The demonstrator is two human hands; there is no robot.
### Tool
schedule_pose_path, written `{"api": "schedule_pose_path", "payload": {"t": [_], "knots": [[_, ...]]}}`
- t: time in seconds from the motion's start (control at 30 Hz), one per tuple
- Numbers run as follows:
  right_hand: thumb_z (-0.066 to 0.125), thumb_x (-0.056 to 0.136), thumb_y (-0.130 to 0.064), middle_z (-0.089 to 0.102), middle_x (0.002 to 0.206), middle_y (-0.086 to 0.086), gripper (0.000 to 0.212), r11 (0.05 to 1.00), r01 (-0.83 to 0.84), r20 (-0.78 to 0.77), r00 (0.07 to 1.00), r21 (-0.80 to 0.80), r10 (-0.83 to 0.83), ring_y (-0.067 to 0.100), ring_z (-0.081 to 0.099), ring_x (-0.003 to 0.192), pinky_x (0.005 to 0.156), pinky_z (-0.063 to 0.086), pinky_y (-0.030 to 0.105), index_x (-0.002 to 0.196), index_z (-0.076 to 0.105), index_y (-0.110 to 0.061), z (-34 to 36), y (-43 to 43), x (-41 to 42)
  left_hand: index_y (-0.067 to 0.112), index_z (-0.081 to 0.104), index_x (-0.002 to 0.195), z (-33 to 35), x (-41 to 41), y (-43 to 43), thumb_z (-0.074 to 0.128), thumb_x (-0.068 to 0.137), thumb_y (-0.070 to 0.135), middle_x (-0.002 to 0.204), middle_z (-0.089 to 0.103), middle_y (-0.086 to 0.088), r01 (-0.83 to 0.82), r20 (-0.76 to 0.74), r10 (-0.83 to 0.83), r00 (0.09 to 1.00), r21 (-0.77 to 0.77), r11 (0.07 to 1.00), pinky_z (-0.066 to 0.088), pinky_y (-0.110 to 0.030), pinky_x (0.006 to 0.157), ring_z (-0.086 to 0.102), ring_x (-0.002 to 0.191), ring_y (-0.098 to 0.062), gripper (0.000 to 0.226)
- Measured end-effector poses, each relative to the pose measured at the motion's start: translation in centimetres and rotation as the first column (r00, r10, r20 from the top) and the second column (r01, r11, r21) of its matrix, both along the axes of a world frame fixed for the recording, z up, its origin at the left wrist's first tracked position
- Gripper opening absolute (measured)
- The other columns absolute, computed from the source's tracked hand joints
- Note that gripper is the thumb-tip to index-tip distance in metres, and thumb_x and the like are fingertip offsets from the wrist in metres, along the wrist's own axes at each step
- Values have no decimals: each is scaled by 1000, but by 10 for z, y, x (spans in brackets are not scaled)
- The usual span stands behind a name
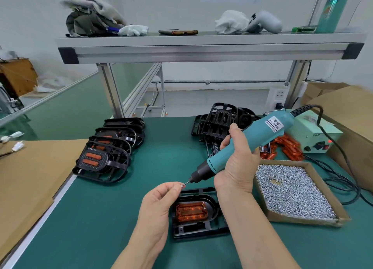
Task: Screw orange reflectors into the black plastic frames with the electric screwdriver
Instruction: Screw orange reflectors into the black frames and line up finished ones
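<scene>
— Orange parts, how many?
— One reflector (pixel 190 211), ribbed and translucent, sits in the black frame (pixel 199 228). The loose reflectors (pixel 290 147) are heaped behind that frame, to the right.
— Hands?
— The right hand (pixel 236 167) wraps one teal screwdriver (pixel 252 139) above the frame. The left hand (pixel 161 200) pinches one screw (pixel 182 185) at the bit tip and covers the frame's left edge.
— Around?
— Four finished frames (pixel 101 167) left of it, a black pile (pixel 220 123) behind, one screw box (pixel 341 216) right.

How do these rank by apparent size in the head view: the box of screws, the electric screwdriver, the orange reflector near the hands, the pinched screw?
1. box of screws, broadest.
2. electric screwdriver, about as long but slimmer.
3. orange reflector.
4. screw pinched by the left hand.
All lie similarly near the camera.
</scene>
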State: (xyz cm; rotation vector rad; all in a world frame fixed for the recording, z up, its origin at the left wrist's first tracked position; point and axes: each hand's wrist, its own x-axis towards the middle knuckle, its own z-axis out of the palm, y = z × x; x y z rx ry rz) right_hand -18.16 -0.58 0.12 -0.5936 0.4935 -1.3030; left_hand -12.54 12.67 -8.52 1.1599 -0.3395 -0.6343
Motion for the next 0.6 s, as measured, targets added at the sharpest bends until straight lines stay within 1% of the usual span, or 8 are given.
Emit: {"api": "schedule_pose_path", "payload": {"t": [0.2,0.3,0.43,0.6], "knots": [[75,86,-11,60,57,-13,21,1000,-1,13,1000,12,1,3,55,52,53,49,18,81,59,-23,0,2,1,9,77,78,1,-5,-1,73,73,24,78,72,-10,8,-70,-9,998,-19,1000,54,-21,56,68,67,-12,16],[75,87,-10,60,57,-13,21,1000,5,17,1000,1,-5,3,55,52,53,49,18,80,59,-23,2,2,1,11,77,77,1,-7,-2,75,69,25,77,72,-10,-1,-125,-3,992,-30,1000,55,-25,55,68,65,-15,16],[74,87,-10,60,55,-14,21,1000,18,31,999,10,-19,3,55,50,52,48,16,82,58,-22,4,1,-1,9,77,73,3,-5,-4,73,71,19,75,71,-10,-33,-159,25,987,-50,998,54,-22,53,68,63,-14,10],[74,87,-8,60,55,-13,23,1000,27,27,999,12,-27,3,54,50,52,47,17,77,60,-23,2,1,1,8,76,76,3,-6,-3,73,74,19,77,72,-12,-15,-147,6,989,-62,998,55,-21,54,69,66,-14,11]]}}
